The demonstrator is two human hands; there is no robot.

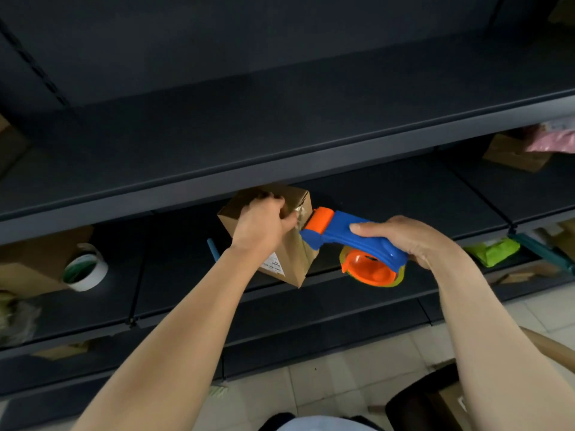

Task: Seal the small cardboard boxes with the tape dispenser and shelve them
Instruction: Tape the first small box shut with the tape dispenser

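A small brown cardboard box (295, 253) with a white label stands on the dark shelf (404, 194), tilted toward me. My left hand (263, 223) grips its top, fingers curled over the far edge and thumb on the taped seam. My right hand (404, 237) holds the blue and orange tape dispenser (351, 234) by its handle. The dispenser's orange head touches the box's upper right corner, and its tape roll (373, 269) hangs below.
A white tape roll (85, 270) leans on a larger cardboard box (34, 259) at the left of the same shelf. More boxes and a pink packet (550, 141) sit at the right; a green packet (493, 250) lies lower. Tiled floor lies below.
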